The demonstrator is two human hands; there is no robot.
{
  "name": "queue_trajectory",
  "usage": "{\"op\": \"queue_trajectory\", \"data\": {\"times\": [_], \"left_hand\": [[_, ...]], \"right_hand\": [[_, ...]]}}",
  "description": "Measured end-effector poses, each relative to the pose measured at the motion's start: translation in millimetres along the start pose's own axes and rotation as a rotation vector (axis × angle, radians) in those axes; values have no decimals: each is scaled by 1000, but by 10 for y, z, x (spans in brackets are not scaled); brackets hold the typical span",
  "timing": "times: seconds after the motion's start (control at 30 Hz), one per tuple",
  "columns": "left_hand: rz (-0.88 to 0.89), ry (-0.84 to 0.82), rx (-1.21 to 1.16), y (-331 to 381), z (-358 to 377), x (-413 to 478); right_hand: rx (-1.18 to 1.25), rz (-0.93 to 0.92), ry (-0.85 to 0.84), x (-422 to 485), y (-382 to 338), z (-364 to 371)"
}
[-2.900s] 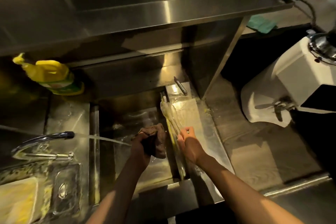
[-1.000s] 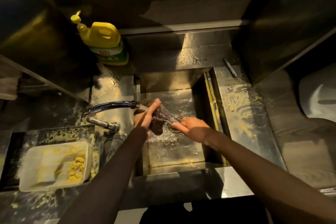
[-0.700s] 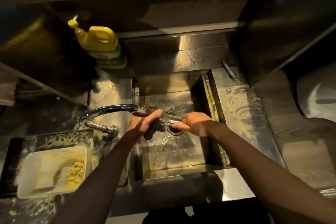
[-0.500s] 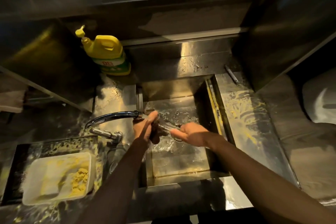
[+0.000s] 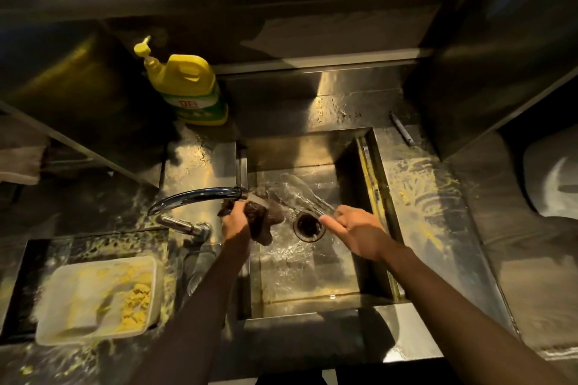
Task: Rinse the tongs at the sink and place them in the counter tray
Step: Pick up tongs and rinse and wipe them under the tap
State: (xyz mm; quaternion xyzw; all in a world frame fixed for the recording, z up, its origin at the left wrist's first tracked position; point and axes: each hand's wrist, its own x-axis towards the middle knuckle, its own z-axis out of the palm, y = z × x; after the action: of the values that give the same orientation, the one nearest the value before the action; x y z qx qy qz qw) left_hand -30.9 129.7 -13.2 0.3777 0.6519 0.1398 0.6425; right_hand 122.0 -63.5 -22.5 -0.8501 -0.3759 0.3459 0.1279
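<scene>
The clear tongs [image 5: 305, 194] hang over the sink [image 5: 373, 166], slanting from far left to near right above the drain [image 5: 308, 225] in the running water, their near end gripped in the curled fingers of the right hand [image 5: 359, 234]. Just left of them, under the faucet [image 5: 194, 197] spout, the left hand [image 5: 236, 223] clenches a dark cloth [image 5: 264, 223]. On the wet desk [image 5: 200, 162], a yellow bottle [image 5: 187, 87] stands far left of the sink and a white container [image 5: 93, 297] of yellow crumbs sits near left.
</scene>
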Motion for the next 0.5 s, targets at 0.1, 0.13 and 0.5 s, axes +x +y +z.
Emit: {"op": "queue_trajectory", "data": {"times": [0.1,0.13,0.5], "left_hand": [[-95,-189,-230,-63,98,-118],[-148,-234,-376,-54,141,-143],[-57,-224,95,-93,240,49]], "right_hand": [[159,40,-74,-10,-153,192],[163,-3,-96,-2,-216,273],[360,-117,-180,-44,-518,302]]}}
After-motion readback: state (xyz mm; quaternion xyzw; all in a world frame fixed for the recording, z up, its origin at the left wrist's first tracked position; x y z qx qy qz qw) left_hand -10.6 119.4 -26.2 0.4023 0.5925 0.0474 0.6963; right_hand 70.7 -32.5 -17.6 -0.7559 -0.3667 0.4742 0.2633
